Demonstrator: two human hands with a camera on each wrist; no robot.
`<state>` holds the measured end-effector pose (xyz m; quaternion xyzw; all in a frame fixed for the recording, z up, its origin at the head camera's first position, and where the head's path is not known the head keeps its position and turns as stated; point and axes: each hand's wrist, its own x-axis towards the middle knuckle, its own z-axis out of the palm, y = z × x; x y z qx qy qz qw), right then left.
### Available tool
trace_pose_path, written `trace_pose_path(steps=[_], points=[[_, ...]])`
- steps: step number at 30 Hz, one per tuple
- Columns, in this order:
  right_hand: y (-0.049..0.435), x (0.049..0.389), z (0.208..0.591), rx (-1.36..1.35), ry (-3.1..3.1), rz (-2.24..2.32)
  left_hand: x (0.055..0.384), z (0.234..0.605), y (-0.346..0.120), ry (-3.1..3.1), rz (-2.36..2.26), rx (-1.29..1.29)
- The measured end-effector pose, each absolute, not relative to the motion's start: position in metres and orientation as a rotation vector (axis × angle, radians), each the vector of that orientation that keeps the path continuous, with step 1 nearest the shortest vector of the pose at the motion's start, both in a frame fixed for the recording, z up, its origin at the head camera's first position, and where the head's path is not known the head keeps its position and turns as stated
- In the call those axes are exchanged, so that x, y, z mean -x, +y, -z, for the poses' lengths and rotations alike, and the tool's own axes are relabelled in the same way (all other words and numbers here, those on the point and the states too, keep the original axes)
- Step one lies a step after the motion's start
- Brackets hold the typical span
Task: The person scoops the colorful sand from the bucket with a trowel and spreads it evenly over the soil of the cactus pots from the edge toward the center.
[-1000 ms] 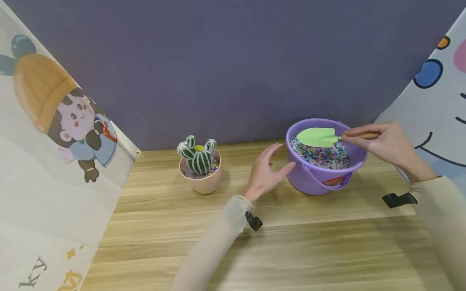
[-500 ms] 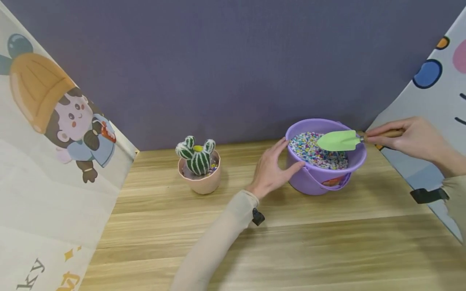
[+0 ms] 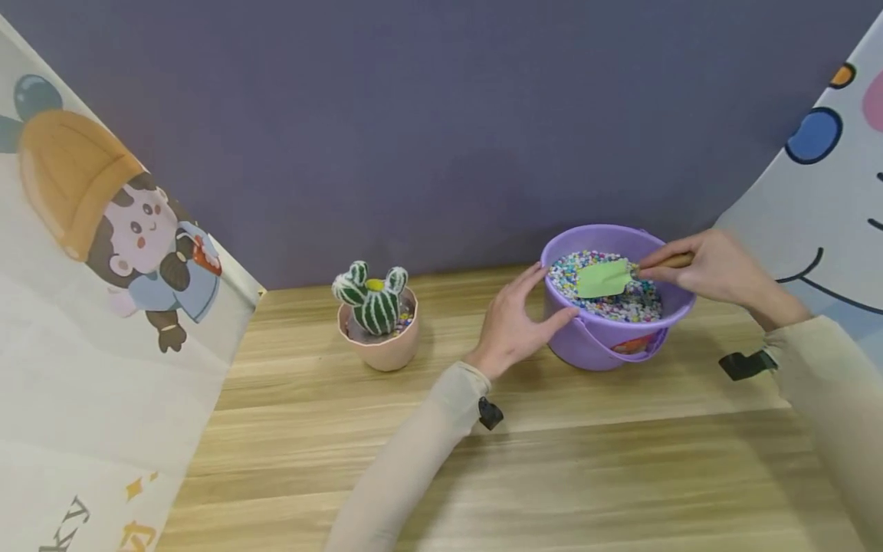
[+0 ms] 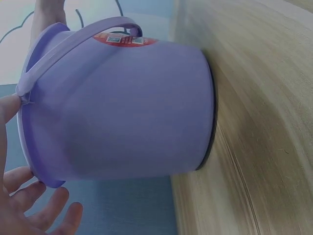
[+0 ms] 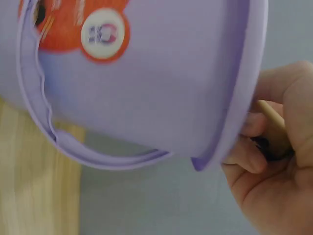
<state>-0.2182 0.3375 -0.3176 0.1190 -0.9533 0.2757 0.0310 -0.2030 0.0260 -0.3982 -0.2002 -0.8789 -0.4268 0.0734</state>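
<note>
My right hand (image 3: 720, 268) grips the wooden handle (image 3: 674, 261) of a small trowel. The trowel's light green blade (image 3: 602, 279) lies over the small multicoloured beads (image 3: 633, 307) inside a purple bucket (image 3: 586, 345), its tip hidden. In the right wrist view, the fingers curl round the handle beside the bucket's rim (image 5: 247, 73). My left hand (image 3: 509, 326) rests against the bucket's left side, thumb and fingers spread and touching the rim. The left wrist view has the thumb by the bail's pivot (image 4: 23, 98), with other fingers loosely spread off the bucket wall.
A knitted-looking cactus (image 3: 375, 308) stands in a pink pot (image 3: 388, 354) left of the bucket, with some coloured beads in the pot. Both stand on a wood-grain table (image 3: 552, 475). A grey-blue wall (image 3: 441, 138) rises behind, and printed panels flank both sides.
My left hand has moved right onto the bucket's rim. My right hand swung the trowel right, then back left, and its blade is now lower among the beads.
</note>
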Motion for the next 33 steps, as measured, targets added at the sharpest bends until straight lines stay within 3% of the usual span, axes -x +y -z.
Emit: trace_pose_path(steps=[33], points=[[0.361, 0.197, 0.332, -0.094, -2.840, -1.204, 0.205, 0.399, 0.025, -2.608, 1.309, 0.599]])
